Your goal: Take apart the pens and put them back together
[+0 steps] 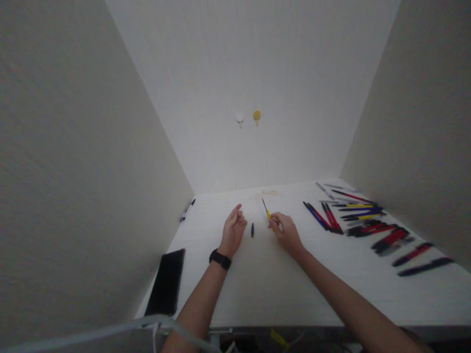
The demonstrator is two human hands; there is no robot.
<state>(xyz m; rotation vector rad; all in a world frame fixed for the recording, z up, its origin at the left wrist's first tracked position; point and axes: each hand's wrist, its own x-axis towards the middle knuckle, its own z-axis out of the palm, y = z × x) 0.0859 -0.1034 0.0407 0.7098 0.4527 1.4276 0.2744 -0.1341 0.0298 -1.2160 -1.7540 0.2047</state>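
My right hand (285,231) grips the yellow barrel of a pen (268,214) whose thin dark refill sticks out bare at the upper end, pointing away from me. A short black pen part (252,230), tapered at both ends, lies on the white table between my hands. Just left of it is my left hand (233,229), held palm inward with one finger stretched forward and the others curled in. Whether something small sits in those curled fingers is hidden. A black watch is on my left wrist.
Several pens (362,213) in black, red, blue and yellow lie in a long row on the right. A black phone-like slab (166,282) rests at the front left, with a black-and-clear pen (188,210) behind it. Walls enclose the table (265,289); a pale cable (110,331) crosses the lower left.
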